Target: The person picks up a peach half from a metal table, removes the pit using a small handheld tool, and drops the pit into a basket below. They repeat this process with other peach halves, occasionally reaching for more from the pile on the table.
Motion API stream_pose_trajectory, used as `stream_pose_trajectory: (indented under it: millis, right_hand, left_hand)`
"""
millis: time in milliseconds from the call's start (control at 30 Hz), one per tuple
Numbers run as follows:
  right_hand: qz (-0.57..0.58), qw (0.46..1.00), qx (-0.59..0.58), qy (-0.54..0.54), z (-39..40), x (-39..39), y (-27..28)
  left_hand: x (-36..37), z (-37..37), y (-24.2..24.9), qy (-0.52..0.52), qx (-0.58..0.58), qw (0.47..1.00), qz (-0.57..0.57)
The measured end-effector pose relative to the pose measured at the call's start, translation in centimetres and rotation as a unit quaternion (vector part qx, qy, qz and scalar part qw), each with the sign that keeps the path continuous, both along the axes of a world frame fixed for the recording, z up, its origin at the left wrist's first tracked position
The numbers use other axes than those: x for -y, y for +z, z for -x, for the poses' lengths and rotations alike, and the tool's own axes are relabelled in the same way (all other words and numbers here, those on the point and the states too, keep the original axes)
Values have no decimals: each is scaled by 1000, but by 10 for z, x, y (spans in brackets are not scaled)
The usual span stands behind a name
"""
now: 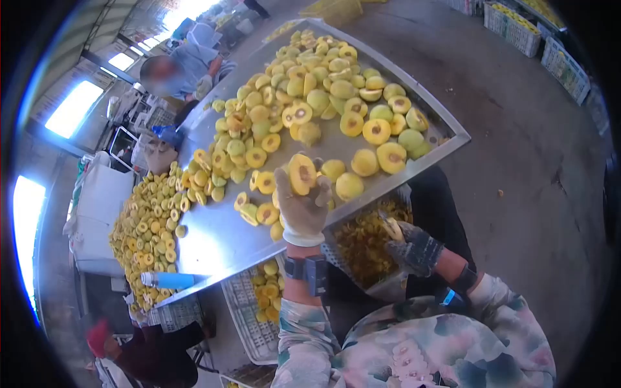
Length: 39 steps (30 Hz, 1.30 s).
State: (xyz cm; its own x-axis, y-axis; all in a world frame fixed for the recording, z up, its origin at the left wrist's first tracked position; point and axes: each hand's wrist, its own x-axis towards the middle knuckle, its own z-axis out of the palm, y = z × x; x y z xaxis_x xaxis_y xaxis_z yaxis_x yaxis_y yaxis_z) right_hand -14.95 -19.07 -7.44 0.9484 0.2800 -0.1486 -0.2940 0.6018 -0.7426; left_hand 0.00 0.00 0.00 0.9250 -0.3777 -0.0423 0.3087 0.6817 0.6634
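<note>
My left hand [304, 210], in a pale work glove, grips a yellow peach half [303, 174] above the near edge of the metal table [220, 249]. The cut face, brownish in the middle, is turned up. My right hand [417, 249], in a dark grey glove, is closed around a small, narrow, pale thing [392, 228] whose kind I cannot make out. It hovers over a crate [388, 284] of brownish-yellow scraps below the table edge. Many cut peaches [310, 84] lie spread on the table, several close beyond my left hand.
A blue bottle [169, 280] lies at the table's left corner near a large peach heap [145, 226]. A white crate [249, 317] with peaches stands below. One person [187, 71] is across the table, another [152, 352] at lower left. Filled crates [514, 29] line the far right.
</note>
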Motion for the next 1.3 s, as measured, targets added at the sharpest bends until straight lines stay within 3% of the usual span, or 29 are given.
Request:
stream_pose_trajectory:
  millis: [33,67,200,300,400,600,800,867,933,967,1000,1033,1100,1133,1200,1233,1300]
  right_hand:
    - [210,976,60,12,-1,1,26]
    - [410,904,118,26,-3,1,40]
    - [438,881,181,5,5,-35,37]
    - [437,883,173,-10,3,-46,43]
    - [450,878,164,-10,3,-55,48]
    - [509,845,164,-26,2,-69,40]
    - [527,830,180,-20,5,-77,27]
    - [524,833,175,-11,4,-78,17]
    - [512,814,272,-21,1,-78,10]
    - [513,815,269,-20,4,-74,8]
    - [445,865,231,32,6,-69,29]
    - [372,904,191,84,7,-66,39]
    - [419,874,239,50,16,-71,34]
    - [463,838,287,14,18,-72,33]
    - [480,838,254,53,19,-68,40]
    - [493,836,221,93,18,-67,43]
    - [498,825,259,65,15,-66,30]
  left_hand:
    - [2,8,-4,-39,-15,998,46]
    - [5,15,-7,-78,-29,992,93]
    - [-6,60,-28,32,79,993,-79]
    - [-2,76,-34,130,193,943,-239]
    - [-7,84,-36,156,242,907,-309]
    - [-3,100,-33,133,70,977,-154]
    - [5,112,-22,220,59,934,-275]
    - [3,114,-23,202,55,937,-278]
    - [-1,117,-27,184,47,940,-282]
    - [-4,117,-33,186,129,892,-392]
    - [-5,117,-36,184,209,825,-492]
    - [-4,118,-32,182,208,825,-492]
    - [-1,119,-20,124,8,943,-309]
    - [1,121,-16,122,7,943,-309]
    - [5,122,-11,201,-46,952,-228]
    - [2,120,-15,203,-45,951,-230]
    - [-5,115,-27,234,26,930,-282]
